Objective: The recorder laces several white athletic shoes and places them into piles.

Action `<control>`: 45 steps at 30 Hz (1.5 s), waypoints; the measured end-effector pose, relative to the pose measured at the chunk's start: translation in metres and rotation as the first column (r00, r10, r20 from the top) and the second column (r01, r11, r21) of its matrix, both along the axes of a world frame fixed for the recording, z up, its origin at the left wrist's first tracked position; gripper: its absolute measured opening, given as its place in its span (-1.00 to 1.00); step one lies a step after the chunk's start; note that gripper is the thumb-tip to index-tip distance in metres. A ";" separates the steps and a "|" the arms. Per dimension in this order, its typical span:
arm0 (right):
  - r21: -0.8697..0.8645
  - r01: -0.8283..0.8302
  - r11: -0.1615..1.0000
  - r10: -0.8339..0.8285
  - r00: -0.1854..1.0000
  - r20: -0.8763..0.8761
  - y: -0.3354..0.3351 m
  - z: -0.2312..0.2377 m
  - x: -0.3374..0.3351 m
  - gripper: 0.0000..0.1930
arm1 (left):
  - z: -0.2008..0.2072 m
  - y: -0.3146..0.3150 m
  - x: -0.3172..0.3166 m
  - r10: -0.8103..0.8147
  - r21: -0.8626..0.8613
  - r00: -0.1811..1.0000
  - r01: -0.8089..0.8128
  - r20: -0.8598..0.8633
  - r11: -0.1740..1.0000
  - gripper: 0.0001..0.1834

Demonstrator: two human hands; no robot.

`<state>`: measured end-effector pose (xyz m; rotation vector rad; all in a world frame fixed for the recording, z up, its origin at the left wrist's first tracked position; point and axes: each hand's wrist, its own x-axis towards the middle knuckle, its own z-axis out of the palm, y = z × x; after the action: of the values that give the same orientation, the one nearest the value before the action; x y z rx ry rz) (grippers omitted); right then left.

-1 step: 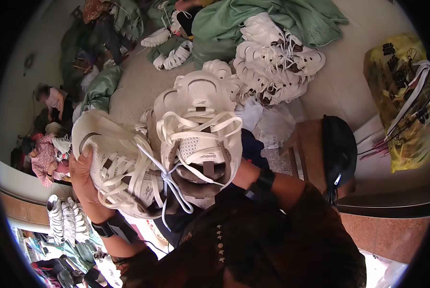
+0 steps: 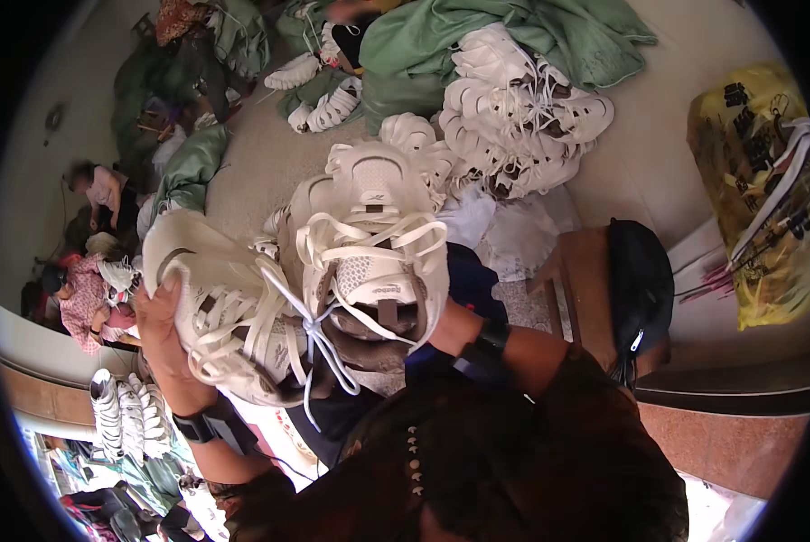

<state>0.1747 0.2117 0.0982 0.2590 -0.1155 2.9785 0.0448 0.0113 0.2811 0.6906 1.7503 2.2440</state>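
Two cream sneakers hang close together before me, toes pointing away, tied to each other by a pale blue-white lace [image 2: 314,327] knotted between them. My left hand [image 2: 159,327] is closed round the outer side of the left sneaker [image 2: 233,307], thumb along its edge. Under the right sneaker [image 2: 373,262] reaches my right hand [image 2: 454,327], supporting it from its right side; its fingers are hidden behind the shoe. Loose cream laces lie in loops across both tongues. Beyond the pair, several more cream sneakers [image 2: 522,113] are heaped on the floor.
Green sacks [image 2: 414,54] lie at the far side. At right stand a brown wooden stool [image 2: 578,271], a black bag [image 2: 640,285] and a yellow plastic sheet [image 2: 757,199] with laces on it. Other people sit at the left, and a row of white shoes [image 2: 129,415] stands lower left.
Both sneakers have shifted very slightly, the right one a little leftward and the left one a little rightward. My hands keep the same hold.
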 end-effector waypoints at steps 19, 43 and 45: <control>0.590 0.227 0.775 -0.630 0.208 0.748 0.271 -0.183 -0.130 -0.62 | -0.299 0.289 -0.268 -0.046 -0.226 0.998 0.037 -0.034 0.973 -0.64; 0.773 -0.530 -0.349 -0.890 0.446 -0.097 0.366 -0.251 -0.204 -0.53 | -0.429 0.296 -0.301 -0.305 -0.581 0.952 0.251 0.006 0.774 -0.34; 0.765 -0.541 -0.349 -0.870 0.490 -0.051 0.374 -0.251 -0.180 -0.60 | -0.449 0.252 -0.317 -0.280 -0.522 0.955 0.286 0.092 0.804 -0.43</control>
<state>-0.0058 0.5860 -0.1525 -1.0343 -2.4088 0.9689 -0.2717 0.2628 -0.1676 0.7444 1.9784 1.4597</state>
